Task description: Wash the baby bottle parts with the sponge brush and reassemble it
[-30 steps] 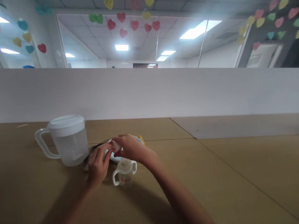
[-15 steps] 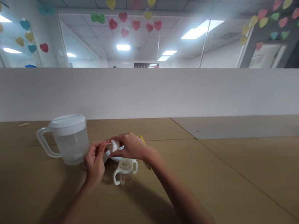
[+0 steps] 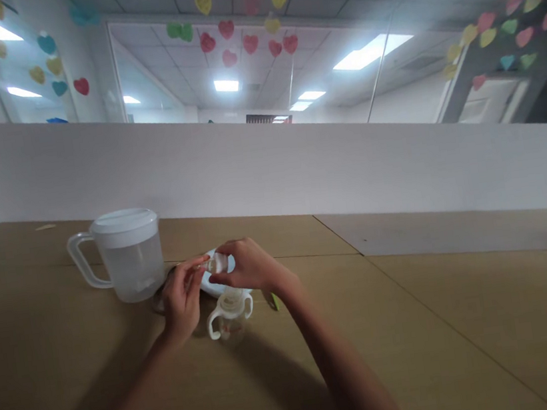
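Observation:
Above the table, my right hand [image 3: 245,266] pinches the white collar of a baby bottle nipple [image 3: 218,263], held sideways. The fingers of my left hand [image 3: 183,297] are closed on its clear tip, which they partly cover. Just below stands a clear baby bottle [image 3: 231,315] with two white handles, upright and with its mouth uncovered. Behind the hands lies a pale blue-white dish [image 3: 212,287], partly hidden by them.
A lidded clear pitcher [image 3: 134,260] with liquid in it stands left of my hands. A dark rounded thing [image 3: 159,302] lies beside my left hand. Right of the bottle is a thin yellow-green item [image 3: 272,300], partly behind my right wrist. A white wall [image 3: 299,168] rises behind the table.
Both hands have shifted slightly to the right with the nipple. More of the dish shows behind them. The bottle and pitcher stay in place.

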A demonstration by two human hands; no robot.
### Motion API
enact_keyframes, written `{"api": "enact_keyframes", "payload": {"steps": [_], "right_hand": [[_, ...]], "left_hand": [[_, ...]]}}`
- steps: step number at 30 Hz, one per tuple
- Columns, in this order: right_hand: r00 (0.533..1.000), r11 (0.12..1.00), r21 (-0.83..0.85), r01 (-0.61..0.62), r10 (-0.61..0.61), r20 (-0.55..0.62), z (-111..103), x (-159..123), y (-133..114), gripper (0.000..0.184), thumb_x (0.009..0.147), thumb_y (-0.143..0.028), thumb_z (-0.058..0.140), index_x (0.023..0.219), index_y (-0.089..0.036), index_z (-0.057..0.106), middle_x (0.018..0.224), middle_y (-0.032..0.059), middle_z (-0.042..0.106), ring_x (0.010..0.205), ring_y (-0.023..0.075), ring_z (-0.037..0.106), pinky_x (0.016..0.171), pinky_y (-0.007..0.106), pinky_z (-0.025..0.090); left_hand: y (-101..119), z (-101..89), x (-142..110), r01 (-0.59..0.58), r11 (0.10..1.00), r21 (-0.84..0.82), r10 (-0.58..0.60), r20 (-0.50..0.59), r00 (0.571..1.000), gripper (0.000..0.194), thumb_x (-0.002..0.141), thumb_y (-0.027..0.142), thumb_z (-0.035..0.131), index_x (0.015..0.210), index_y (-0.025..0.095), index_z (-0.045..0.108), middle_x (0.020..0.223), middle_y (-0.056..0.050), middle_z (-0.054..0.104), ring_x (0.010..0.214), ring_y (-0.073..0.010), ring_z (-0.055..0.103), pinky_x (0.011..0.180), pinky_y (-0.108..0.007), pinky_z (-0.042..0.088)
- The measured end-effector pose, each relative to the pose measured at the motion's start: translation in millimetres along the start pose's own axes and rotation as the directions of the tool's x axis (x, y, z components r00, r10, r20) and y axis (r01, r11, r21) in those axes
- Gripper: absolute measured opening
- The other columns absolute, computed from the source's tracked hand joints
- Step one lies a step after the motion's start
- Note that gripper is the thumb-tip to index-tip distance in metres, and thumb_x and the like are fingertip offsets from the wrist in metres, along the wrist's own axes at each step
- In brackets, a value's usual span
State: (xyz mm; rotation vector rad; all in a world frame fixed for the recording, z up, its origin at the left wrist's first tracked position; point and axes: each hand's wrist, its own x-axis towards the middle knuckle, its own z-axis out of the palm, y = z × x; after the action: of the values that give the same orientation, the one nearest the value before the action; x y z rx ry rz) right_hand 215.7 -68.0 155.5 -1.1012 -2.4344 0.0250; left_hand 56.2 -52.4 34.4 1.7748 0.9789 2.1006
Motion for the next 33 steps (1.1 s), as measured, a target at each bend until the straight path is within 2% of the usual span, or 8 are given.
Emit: {"api": "enact_keyframes", "payload": {"steps": [4,8,12,15,18,21,25,33], "right_hand": [[0.99,0.994,0.073,-0.084,0.092,-0.104,-13.5,-4.1,16.1,0.034,0.072,-0.026,0.068,0.104,-0.015,0.067,0.088,0.005,0.068,0.073,0.0132,0.057,0.068,0.025,0.038],[0.981,0.977,0.126,-0.17,0.18,-0.074,-26.2,-11.9,22.6,0.032,0.076,-0.034,0.068,0.103,-0.017,0.067,0.082,0.0036,0.067,0.071,0.0131,0.056,0.067,0.025,0.039],[0.984,0.978,0.108,-0.181,0.179,0.023,-25.8,-13.1,17.2,0.035,0.069,-0.028,0.075,0.1,-0.015,0.066,0.081,0.0026,0.064,0.072,0.0127,0.054,0.065,0.024,0.039],[0.99,0.979,0.165,-0.122,0.108,0.092,-18.9,-9.9,14.3,0.035,0.068,-0.021,0.075,0.101,-0.013,0.065,0.092,0.0057,0.064,0.075,0.0117,0.056,0.066,0.023,0.041],[0.984,0.982,0.156,-0.108,0.083,0.158,-12.4,-6.6,14.8,0.029,0.07,-0.024,0.075,0.096,-0.013,0.067,0.094,0.0069,0.064,0.075,0.012,0.057,0.065,0.023,0.041],[0.954,0.984,0.111,-0.138,0.102,0.283,-9.3,-4.6,16.2,0.022,0.075,-0.027,0.072,0.091,-0.012,0.068,0.082,0.0038,0.066,0.07,0.0113,0.057,0.061,0.022,0.039],[0.927,0.99,0.024,-0.139,0.121,0.354,-5.8,-2.9,17.4,0.02,0.072,-0.026,0.074,0.087,-0.012,0.07,0.081,0.0033,0.069,0.071,0.0111,0.059,0.061,0.021,0.038],[0.91,0.998,0.051,-0.039,0.014,0.414,0.9,-1.5,14.0,0.028,0.07,-0.01,0.07,0.097,-0.018,0.071,0.092,0.0029,0.072,0.079,0.0123,0.063,0.068,0.021,0.042]], "left_hand": [[-3.4,-3.2,1.6,0.119,0.987,-0.109,-0.08,0.307,0.948,0.063,0.09,0.051,0.045,0.143,0.02,0.034,0.132,-0.016,0.057,0.118,-0.0262,0.057,0.101,-0.043,0.044],[1.7,-3.6,-0.7,0.143,0.989,0.029,-0.134,0.562,0.816,0.074,0.077,0.047,0.065,0.141,0.023,0.039,0.119,-0.014,0.065,0.117,-0.0295,0.056,0.106,-0.05,0.035],[5.2,0.0,-6.6,0.224,0.968,0.114,-0.247,0.607,0.755,0.083,0.06,0.034,0.079,0.135,0.025,0.046,0.117,-0.011,0.065,0.099,-0.0255,0.064,0.09,-0.041,0.049],[5.1,1.4,-8.4,0.259,0.958,0.124,-0.277,0.637,0.719,0.077,0.055,0.029,0.081,0.126,0.022,0.053,0.109,-0.009,0.067,0.089,-0.0226,0.065,0.083,-0.037,0.052],[5.8,1.2,-6.6,0.238,0.965,0.107,-0.249,0.653,0.715,0.066,0.058,0.027,0.079,0.12,0.02,0.057,0.108,-0.009,0.068,0.098,-0.0243,0.064,0.089,-0.038,0.05],[5.8,0.6,-4.2,0.269,0.962,0.045,-0.231,0.661,0.714,0.079,0.058,0.024,0.079,0.131,0.021,0.049,0.115,-0.01,0.066,0.105,-0.0247,0.062,0.092,-0.038,0.049],[3.2,-0.1,-3.8,0.308,0.951,0.024,-0.241,0.681,0.691,0.09,0.059,0.022,0.078,0.14,0.021,0.038,0.112,-0.01,0.068,0.1,-0.0232,0.065,0.088,-0.037,0.051],[2.5,1.9,-3.5,0.276,0.96,0.041,-0.23,0.672,0.704,0.075,0.059,0.022,0.077,0.13,0.019,0.051,0.122,-0.013,0.064,0.106,-0.0265,0.063,0.093,-0.041,0.049]]}}
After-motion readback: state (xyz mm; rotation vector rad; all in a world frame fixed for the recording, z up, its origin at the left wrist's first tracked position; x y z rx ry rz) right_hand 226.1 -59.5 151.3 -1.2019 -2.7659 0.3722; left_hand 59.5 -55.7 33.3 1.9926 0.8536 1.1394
